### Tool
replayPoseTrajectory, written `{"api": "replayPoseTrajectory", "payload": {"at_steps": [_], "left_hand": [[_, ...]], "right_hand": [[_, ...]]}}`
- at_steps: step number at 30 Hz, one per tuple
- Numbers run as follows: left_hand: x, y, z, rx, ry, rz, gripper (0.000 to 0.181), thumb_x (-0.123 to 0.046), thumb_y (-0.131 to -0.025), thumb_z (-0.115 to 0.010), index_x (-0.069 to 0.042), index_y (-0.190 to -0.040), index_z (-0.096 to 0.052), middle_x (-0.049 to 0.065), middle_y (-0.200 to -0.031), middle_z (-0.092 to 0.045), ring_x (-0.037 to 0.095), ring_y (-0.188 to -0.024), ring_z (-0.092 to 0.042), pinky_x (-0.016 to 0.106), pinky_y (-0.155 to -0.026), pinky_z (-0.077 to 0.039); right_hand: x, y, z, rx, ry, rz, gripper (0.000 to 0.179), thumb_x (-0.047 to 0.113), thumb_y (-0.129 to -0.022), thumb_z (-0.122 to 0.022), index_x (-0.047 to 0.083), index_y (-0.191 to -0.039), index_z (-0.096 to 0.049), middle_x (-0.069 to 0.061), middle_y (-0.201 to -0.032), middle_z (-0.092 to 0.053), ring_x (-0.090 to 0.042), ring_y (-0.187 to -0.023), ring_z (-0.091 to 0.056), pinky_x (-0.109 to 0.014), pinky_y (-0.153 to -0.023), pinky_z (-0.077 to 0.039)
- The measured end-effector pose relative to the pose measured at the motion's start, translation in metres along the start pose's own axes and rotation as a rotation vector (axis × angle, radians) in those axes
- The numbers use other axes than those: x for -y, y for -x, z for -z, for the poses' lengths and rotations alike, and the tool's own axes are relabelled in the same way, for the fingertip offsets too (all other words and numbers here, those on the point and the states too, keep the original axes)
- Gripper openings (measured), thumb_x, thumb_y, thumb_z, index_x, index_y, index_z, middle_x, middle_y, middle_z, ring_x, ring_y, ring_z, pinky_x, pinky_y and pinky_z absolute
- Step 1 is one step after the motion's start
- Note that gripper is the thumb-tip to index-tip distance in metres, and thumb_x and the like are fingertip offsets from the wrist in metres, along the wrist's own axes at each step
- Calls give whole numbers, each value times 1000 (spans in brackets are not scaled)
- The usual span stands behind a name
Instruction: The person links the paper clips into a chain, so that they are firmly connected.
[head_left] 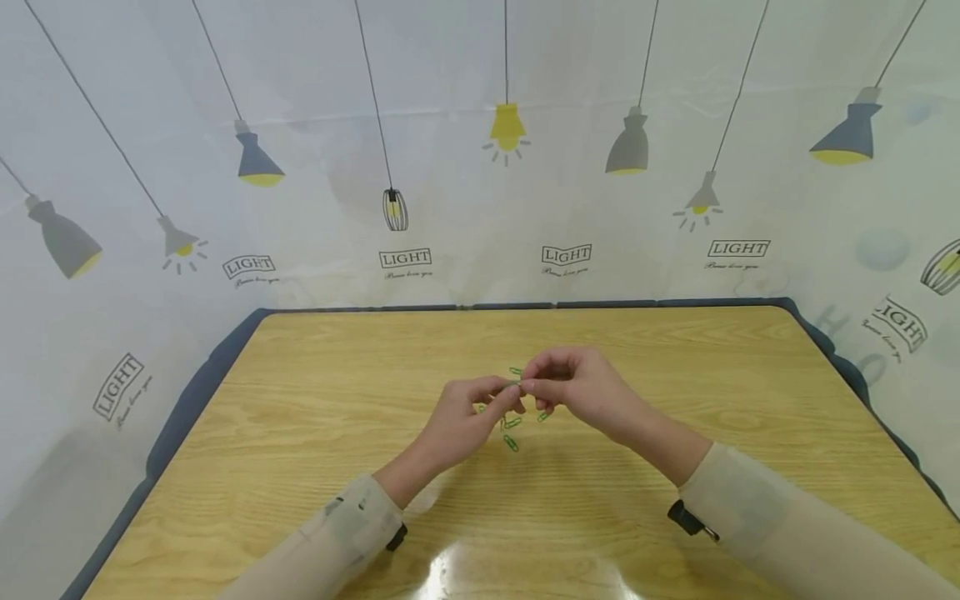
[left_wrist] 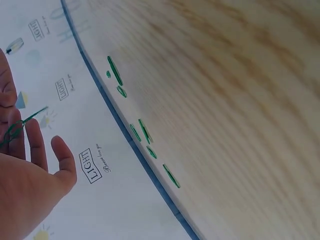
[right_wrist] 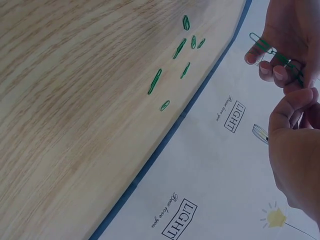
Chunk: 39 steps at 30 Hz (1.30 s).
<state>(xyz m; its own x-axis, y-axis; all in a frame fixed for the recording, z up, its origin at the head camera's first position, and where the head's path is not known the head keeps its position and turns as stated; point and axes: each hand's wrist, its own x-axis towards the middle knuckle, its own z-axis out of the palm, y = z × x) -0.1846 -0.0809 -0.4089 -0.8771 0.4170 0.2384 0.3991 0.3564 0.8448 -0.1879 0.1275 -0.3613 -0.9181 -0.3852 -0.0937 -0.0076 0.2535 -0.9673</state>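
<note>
Cream sleeves (head_left: 780, 517) loom closest to me, and just past them the left hand (head_left: 461, 421) and right hand (head_left: 588, 392) meet above the tabletop (head_left: 337, 375), each grip closed to a thumb-and-finger pinch on a short run of green paper clips (right_wrist: 282, 58). Below, I'm counting seven loose clips (head_left: 511, 443), scattered on the wood.
</note>
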Motion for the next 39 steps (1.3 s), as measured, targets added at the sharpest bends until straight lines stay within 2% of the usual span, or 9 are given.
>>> {"api": "replayPoseTrajectory", "payload": {"at_steps": [7, 11, 16, 22, 29, 36, 39], "left_hand": [[0, 0, 2, 9, 7, -12, 39, -43, -102, -48, -14, -114, -72, -9, -95, -73, 8, -97, -68, 45, -89, -55], [0, -1, 2, 11, -1, -26, 36, -39, -103, -48, -14, -114, -71, -7, -95, -74, 8, -96, -69, 44, -89, -55], [2, -1, 3, 10, -14, -29, 30, -37, -104, -48, -19, -112, -71, -7, -96, -74, 7, -95, -70, 38, -89, -56], [4, -2, 2, 11, -23, -30, 28, -35, -104, -48, -20, -109, -71, -7, -94, -74, 7, -92, -71, 31, -85, -57], [6, -1, 2, 16, -27, -23, 28, -35, -103, -49, -21, -109, -71, -9, -93, -73, 4, -92, -70, 29, -85, -57], [8, 0, 2, 15, -36, -24, 26, -34, -103, -49, -21, -109, -71, -9, -94, -73, 5, -93, -69, 30, -84, -57], [9, 0, 1, 15, -42, -27, 26, -33, -103, -50, -21, -110, -72, -9, -94, -73, 5, -95, -69, 31, -85, -56]], "right_hand": [[0, -1, 2, -7, 9, -5, 11, 15, -94, -66, 7, -102, -68, -7, -89, -68, -22, -75, -62, -35, -72, -58], [-2, -4, 7, 8, 40, -4, 19, 25, -93, -68, 10, -105, -67, -6, -87, -66, -23, -76, -61, -35, -73, -56], [-9, -13, 18, -19, 106, 9, 28, 35, -92, -68, 12, -108, -66, -7, -86, -64, -29, -78, -60, -34, -71, -54], [-25, -25, 26, -11, 219, 28, 25, 31, -94, -67, 11, -109, -66, -9, -97, -64, -32, -78, -62, -34, -68, -55], [-46, -38, 25, 43, 336, 40, 19, 20, -95, -66, 8, -111, -67, -9, -98, -65, -28, -77, -64, -46, -71, -56], [-65, -47, 23, 65, 476, 22, 18, 19, -92, -70, 13, -109, -69, -4, -90, -62, -18, -76, -58, -29, -66, -51], [-72, -50, 22, 84, 518, 8, 17, 18, -91, -71, 14, -108, -70, -3, -89, -62, -17, -79, -57, -29, -67, -50]]}}
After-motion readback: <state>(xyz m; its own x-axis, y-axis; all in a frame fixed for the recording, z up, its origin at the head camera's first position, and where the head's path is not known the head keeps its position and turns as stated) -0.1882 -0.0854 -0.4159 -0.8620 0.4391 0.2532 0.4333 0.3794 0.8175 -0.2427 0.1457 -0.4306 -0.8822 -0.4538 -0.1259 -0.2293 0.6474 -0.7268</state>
